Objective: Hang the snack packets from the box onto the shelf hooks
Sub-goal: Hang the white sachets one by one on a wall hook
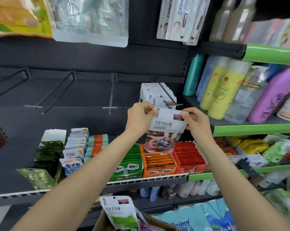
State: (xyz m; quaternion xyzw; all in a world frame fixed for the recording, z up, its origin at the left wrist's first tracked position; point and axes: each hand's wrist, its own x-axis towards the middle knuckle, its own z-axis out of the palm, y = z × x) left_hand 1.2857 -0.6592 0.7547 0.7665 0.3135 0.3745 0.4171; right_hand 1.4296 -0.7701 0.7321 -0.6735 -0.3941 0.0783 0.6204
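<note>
1. Just below the loaded hook (167, 97), both hands hold one packet (167, 124) by its top corners: the left hand (139, 117) pinches the left corner, the right hand (196, 120) pinches the right one.
2. Done so far, by my reading: a row of like packets (155, 93) already hangs on that hook, nearly filling it to the tip.
3. Left to do: the held packet's hole sits just under the hook's tip and is not yet threaded. The box (106, 220) at the bottom edge holds at least one more packet (119, 212), so the task looks well short of finished.
4. Three hooks (61, 92) to the left appear bare, with open dark panel around them.
5. Room is tight on the right, where bottles (224, 90) stand near the shelf post; trays (159, 162) of snacks lie directly below the packet.
</note>
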